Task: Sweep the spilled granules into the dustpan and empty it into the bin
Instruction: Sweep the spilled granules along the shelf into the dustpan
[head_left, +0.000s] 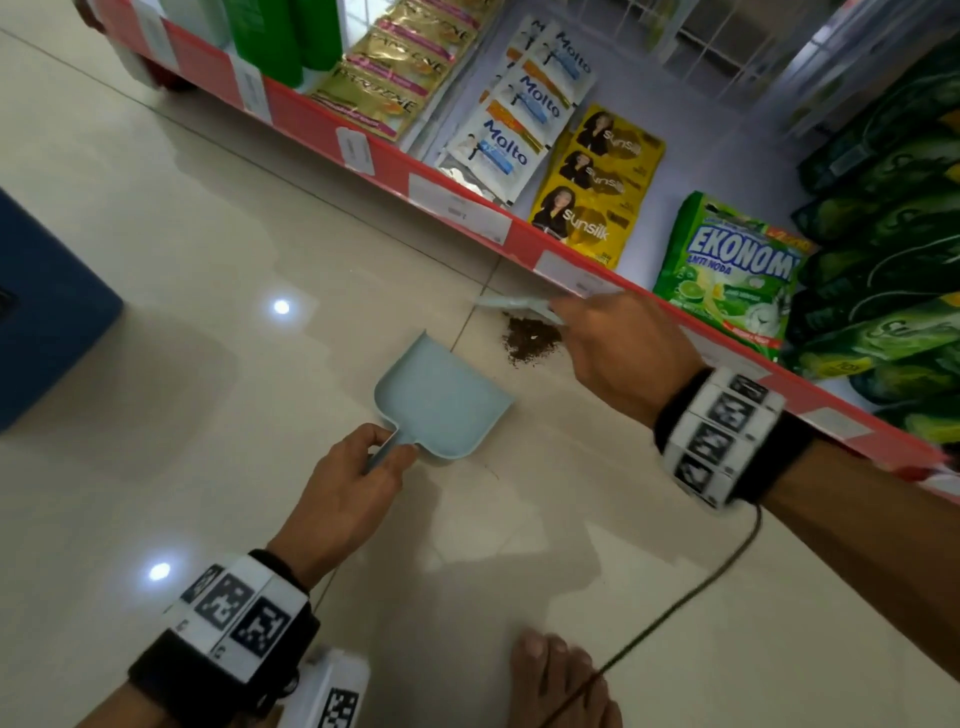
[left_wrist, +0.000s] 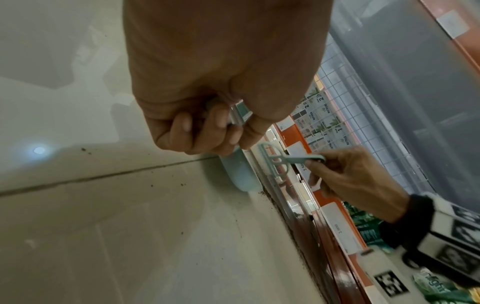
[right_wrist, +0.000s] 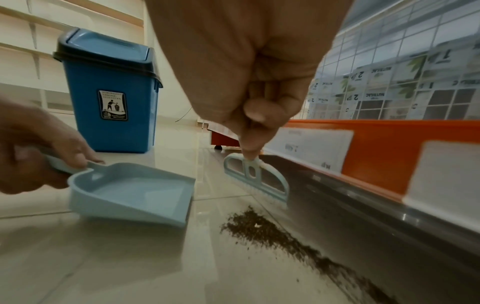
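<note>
Down on the tiled floor, seen from your head, your left hand curls its fingers and thumb round the handle of the pale blue dustpan, whose open mouth faces the spilled granules lying just beyond its lip, close under the red shelf edge. Your right hand pinches the stem of the small brush, which hangs past your fingertips above the far side of the pile. A blue bin stands well to the outside of your left hand. From the left wrist, your fingers are wrapped tight on the dustpan's handle with the pan just beyond them, flat against the floor, and the brush shows held in the other hand's pinching fingers. From the right wrist, your thumb and forefinger press together on the brush's stem; the brush head sits straight below your fingertips with its bristles at the floor by the shelf's dark base. The granules spread in a dark streak nearer to you than the brush, and the dustpan rests just beside them, tilted lip-down, with the bin behind it.
</note>
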